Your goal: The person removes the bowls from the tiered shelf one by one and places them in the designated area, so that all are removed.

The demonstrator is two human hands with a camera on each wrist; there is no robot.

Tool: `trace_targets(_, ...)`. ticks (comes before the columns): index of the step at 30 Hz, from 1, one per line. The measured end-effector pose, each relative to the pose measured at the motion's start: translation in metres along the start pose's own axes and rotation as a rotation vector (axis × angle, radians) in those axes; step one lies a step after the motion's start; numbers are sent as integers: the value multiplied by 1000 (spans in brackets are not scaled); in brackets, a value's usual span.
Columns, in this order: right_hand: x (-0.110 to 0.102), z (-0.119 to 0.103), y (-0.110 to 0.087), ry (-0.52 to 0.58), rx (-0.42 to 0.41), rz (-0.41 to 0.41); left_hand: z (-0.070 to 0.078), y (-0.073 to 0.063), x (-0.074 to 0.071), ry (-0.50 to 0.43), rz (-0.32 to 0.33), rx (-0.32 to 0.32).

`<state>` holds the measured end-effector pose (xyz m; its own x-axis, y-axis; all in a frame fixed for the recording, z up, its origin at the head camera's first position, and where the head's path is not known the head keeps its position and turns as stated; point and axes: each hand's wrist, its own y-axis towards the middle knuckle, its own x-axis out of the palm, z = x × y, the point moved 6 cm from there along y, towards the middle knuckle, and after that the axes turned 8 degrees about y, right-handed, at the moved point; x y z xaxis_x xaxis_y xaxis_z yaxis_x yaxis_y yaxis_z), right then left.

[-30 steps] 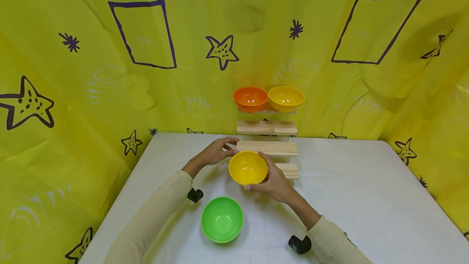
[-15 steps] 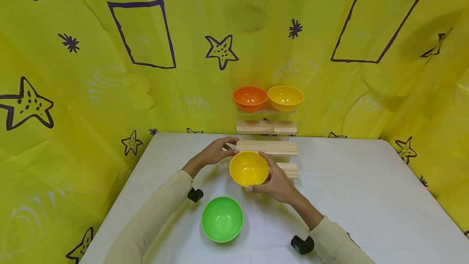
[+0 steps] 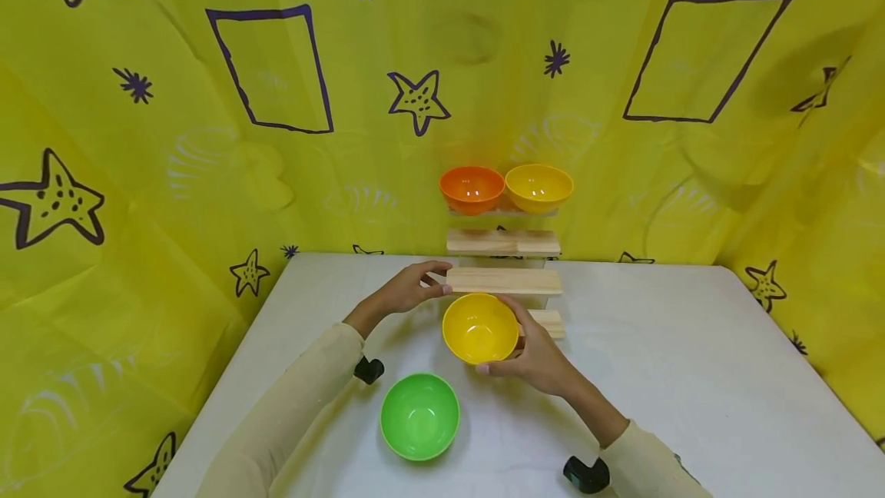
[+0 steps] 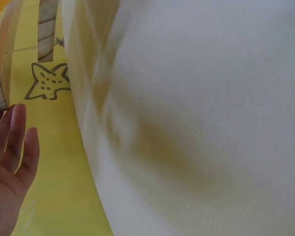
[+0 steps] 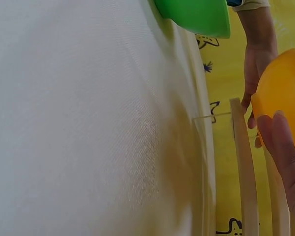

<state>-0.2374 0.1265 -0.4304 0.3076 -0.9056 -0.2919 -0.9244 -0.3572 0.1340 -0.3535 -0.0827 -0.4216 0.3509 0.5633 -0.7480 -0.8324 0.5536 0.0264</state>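
My right hand [image 3: 542,360] holds a yellow bowl [image 3: 480,329] by its right side, thumb near the front rim and fingers behind. The bowl is in the air before the lower steps of a stepped wooden shelf rack [image 3: 504,280]. In the right wrist view, fingers press on the outside of the orange-looking bowl [image 5: 280,93]. At the left end of a middle step, my left hand [image 3: 408,288] pinches the board between thumb and fingers. The left wrist view shows fingertips [image 4: 19,112] at the board's end. A green bowl [image 3: 419,416] stands on the table, nearer the person.
On the rack's top step, an orange bowl [image 3: 472,189] and another yellow bowl [image 3: 539,187] sit side by side. The white table [image 3: 664,360] ends at a yellow patterned curtain [image 3: 387,167] at the back and sides. Black devices [image 3: 586,475] are strapped at both wrists.
My right hand has drawn the yellow bowl slightly right and toward the person, away from the left fingers. The left hand stays at the board's end.
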Motion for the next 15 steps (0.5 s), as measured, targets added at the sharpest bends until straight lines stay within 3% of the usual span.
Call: trace_targets(15,-15,-1,-25,-7,-6,-34,1,1,1,6,3,23)
